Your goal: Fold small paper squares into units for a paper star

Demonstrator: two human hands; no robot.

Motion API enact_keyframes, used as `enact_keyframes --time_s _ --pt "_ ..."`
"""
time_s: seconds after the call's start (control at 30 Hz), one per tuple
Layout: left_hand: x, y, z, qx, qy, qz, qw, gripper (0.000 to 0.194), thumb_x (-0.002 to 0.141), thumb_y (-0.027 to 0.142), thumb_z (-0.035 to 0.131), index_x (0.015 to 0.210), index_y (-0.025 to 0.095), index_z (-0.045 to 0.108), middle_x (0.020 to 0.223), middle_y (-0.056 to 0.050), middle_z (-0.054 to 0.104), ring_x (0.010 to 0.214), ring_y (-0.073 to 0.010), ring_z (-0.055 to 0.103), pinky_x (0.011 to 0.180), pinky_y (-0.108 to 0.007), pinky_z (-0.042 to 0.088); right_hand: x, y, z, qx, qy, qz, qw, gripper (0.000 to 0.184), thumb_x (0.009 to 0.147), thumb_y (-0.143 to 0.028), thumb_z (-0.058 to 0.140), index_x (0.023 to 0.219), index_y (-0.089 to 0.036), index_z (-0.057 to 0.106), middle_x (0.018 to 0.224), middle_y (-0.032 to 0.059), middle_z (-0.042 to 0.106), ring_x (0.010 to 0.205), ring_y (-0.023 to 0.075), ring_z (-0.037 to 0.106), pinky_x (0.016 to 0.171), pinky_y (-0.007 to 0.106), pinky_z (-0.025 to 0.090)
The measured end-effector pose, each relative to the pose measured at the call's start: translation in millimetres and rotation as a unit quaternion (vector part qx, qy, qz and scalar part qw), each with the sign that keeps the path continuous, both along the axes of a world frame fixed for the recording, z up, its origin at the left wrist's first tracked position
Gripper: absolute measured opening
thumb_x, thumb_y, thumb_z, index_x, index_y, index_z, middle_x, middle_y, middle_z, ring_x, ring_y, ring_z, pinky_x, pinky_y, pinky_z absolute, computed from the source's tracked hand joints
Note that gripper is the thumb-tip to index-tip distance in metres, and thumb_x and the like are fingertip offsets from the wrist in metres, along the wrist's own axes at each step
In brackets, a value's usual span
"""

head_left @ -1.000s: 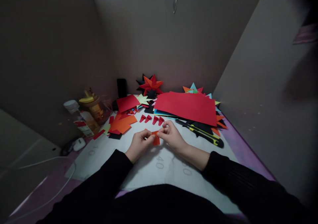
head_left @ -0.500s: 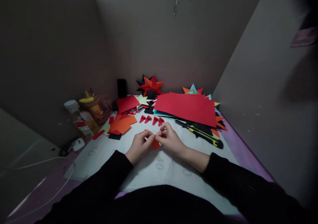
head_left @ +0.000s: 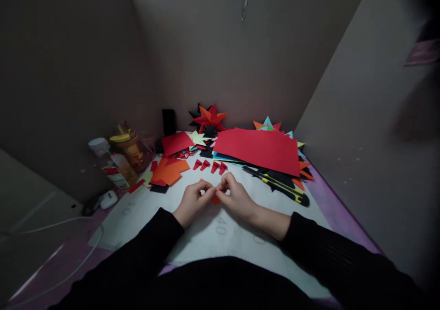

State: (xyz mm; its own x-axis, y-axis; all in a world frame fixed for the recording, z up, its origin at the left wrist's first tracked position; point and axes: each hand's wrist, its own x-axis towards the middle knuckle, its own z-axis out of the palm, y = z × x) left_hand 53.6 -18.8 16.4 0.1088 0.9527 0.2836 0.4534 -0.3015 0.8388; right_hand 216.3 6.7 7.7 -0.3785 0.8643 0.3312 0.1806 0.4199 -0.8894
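Observation:
My left hand (head_left: 194,202) and my right hand (head_left: 237,201) meet over the white sheet, thumbs and fingertips pinched together. Between them a small piece of orange-red paper (head_left: 216,200) shows below the fingertips; most of it is hidden by the fingers, and its folds are too small to make out. Just beyond the hands, several small folded red paper pieces (head_left: 205,164) lie in a row. Past my right hand, a long black-and-yellow cutting tool (head_left: 275,182) lies slanted on the sheet.
Large red paper (head_left: 259,149) covers a stack at the back right. Orange paper pieces (head_left: 168,171) lie at left. Folded paper stars (head_left: 209,117) stand against the back panel. A white-capped bottle (head_left: 113,165), a brown cup (head_left: 129,149) and a white cable (head_left: 92,241) are at far left.
My right fingers have curled down and closer to the left fingertips. Less of the orange-red paper shows between the hands. Everything else stays in place.

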Motion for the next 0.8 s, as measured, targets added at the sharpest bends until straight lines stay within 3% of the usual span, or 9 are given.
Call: enact_keyframes --time_s 0.2,0.4,0.5,0.63,0.8 --pt "-3 1 3.1 0.031 -0.065 0.046 0.996 0.021 0.081 0.033 0.059 0.073 0.016 0.065 0.071 -0.001 0.066 0.066 -0.0140 0.056 0.059 -0.023 0.041 -1 2 10.7 0.029 0.003 0.006 1.000 0.016 0.079 -0.023 0.052 0.080 -0.024 0.035 0.071 -0.0038 0.051 0.066 0.0149 0.052 0.064 0.029 0.041" --pt "-21 18 4.5 0.048 -0.211 0.202 0.955 0.023 0.079 0.039 0.061 0.078 0.016 0.063 0.070 0.000 0.061 0.064 -0.0127 0.052 0.059 -0.023 0.040 5 9 0.4 -0.001 0.013 -0.015 1.000 0.016 0.078 -0.021 0.053 0.082 -0.024 0.037 0.071 -0.0041 0.052 0.065 0.0147 0.051 0.065 0.029 0.041" --pt "-18 22 -0.9 -0.017 -0.253 0.181 0.950 0.027 0.075 0.042 0.064 0.074 0.015 0.062 0.066 0.000 0.057 0.058 -0.0110 0.048 0.051 -0.021 0.036 4 10 -2.2 -0.011 0.044 -0.026 0.999 0.015 0.079 -0.021 0.053 0.085 -0.024 0.039 0.073 -0.0035 0.053 0.068 0.0156 0.053 0.068 0.030 0.043" --pt "-9 21 -8.7 -0.103 -0.293 0.125 0.942 0.035 0.072 0.047 0.067 0.063 0.015 0.057 0.056 0.003 0.051 0.049 -0.0085 0.042 0.046 -0.021 0.031 1 9 -1.5 0.027 0.029 -0.026 0.999 0.017 0.079 -0.021 0.055 0.093 -0.023 0.046 0.082 0.0001 0.056 0.076 0.0171 0.055 0.073 0.033 0.045" --pt "-8 19 -11.0 -0.158 -0.326 0.117 0.924 0.037 0.070 0.050 0.068 0.063 0.015 0.056 0.055 0.004 0.051 0.043 -0.0071 0.040 0.042 -0.021 0.027 1 10 -5.4 0.019 0.050 -0.013 0.998 0.020 0.079 -0.018 0.054 0.097 -0.023 0.047 0.086 0.0007 0.056 0.078 0.0170 0.057 0.074 0.033 0.046"
